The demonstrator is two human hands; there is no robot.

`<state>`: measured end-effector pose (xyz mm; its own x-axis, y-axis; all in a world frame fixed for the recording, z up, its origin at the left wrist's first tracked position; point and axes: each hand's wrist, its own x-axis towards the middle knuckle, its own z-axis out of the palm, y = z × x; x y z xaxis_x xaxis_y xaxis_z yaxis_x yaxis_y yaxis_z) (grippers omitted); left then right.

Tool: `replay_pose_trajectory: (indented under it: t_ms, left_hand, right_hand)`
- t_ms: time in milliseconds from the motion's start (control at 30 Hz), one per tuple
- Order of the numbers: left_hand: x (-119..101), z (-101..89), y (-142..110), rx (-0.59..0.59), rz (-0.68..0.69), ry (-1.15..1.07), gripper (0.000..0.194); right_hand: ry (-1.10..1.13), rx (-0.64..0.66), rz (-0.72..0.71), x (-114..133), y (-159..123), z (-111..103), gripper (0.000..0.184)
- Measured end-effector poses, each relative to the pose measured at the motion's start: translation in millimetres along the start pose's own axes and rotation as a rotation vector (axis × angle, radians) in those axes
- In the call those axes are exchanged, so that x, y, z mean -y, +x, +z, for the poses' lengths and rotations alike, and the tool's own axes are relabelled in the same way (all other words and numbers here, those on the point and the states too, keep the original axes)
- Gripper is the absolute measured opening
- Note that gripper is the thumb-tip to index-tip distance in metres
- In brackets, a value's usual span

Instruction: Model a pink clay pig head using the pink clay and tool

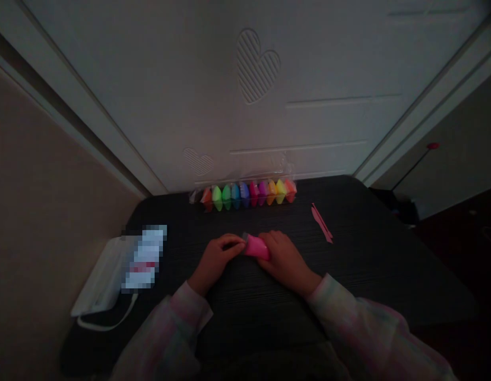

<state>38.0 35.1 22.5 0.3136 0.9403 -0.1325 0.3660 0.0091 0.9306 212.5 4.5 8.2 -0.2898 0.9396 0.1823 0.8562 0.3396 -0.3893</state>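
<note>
A small bright pink packet (256, 247), which looks like modelling clay in a clear wrapper, is between my two hands just above the dark table. My left hand (217, 259) pinches the wrapper's end at the packet's left side with thumb and fingertips. Around its right end, my right hand (287, 259) is closed. Beyond them lies a row of colourful clay packets (245, 196) in clear plastic. Pink modelling tools (320, 223) rest to the right of my right hand, not touched.
The dark table (372, 254) stands against a white door (328, 63) with embossed hearts. At the left lie a white box-like object (105, 278) and a blurred-out screen (144, 259) with a white cable (106, 327). A red-tipped rod (412, 165) leans beyond the table's right side.
</note>
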Motion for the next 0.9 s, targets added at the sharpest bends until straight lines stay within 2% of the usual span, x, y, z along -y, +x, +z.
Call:
replay_pose_trajectory:
  t_ms: [200,367,567,767,900]
  left_hand:
    - [-0.1,1.3,0.0,-0.026,-0.005,-0.058,0.014]
    - [3.0,3.3,0.7,-0.024,0.05,-0.174,0.01]
    - [7.1,3.4,0.2,0.008,0.037,-0.308,0.009]
    - [6.7,2.7,0.6,0.007,0.044,-0.208,0.011]
    - [7.2,1.8,0.6,0.026,0.056,-0.152,0.016]
  right_hand:
    - [0.032,-0.002,-0.028,1.4,-0.7,-1.7,0.047]
    - [0.048,0.0,-0.027,2.8,-0.3,-1.8,0.045]
    - [0.033,0.007,-0.024,6.7,-0.6,-5.2,0.042]
    - [0.046,0.013,-0.001,4.6,-0.8,-4.6,0.043]
    - [0.142,-0.017,0.047,1.7,0.6,-3.1,0.044]
